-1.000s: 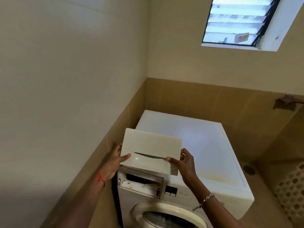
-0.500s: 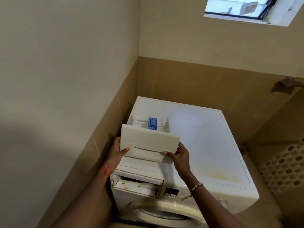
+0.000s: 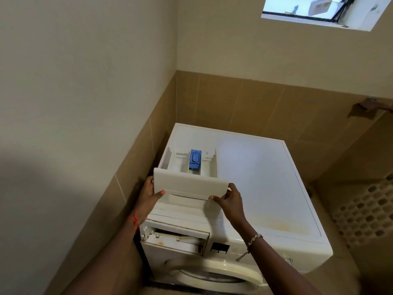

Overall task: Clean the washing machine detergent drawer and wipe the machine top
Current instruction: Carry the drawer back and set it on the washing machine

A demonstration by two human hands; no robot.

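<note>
Drawer: the white detergent drawer (image 3: 190, 185) is out of the machine, over the left front of the machine top (image 3: 265, 184), blue insert (image 3: 195, 159) facing up.
Left hand (image 3: 148, 198): fingers wrapped round the front panel's left end, thumb on its face.
Right hand (image 3: 230, 201): fingers closed on the panel's right end.
Slot: the drawer slot (image 3: 176, 238) gapes on the washing machine (image 3: 234, 258) front, above the door.
Stain: a yellowish stain (image 3: 280, 227) marks the top's front right.

We see a white smooth plastic detergent drawer (image 3: 190, 185) with a glossy blue plastic insert (image 3: 195, 159), resting on the white machine top (image 3: 265, 177), semi-gloss with yellowish stains right of the drawer.
</note>
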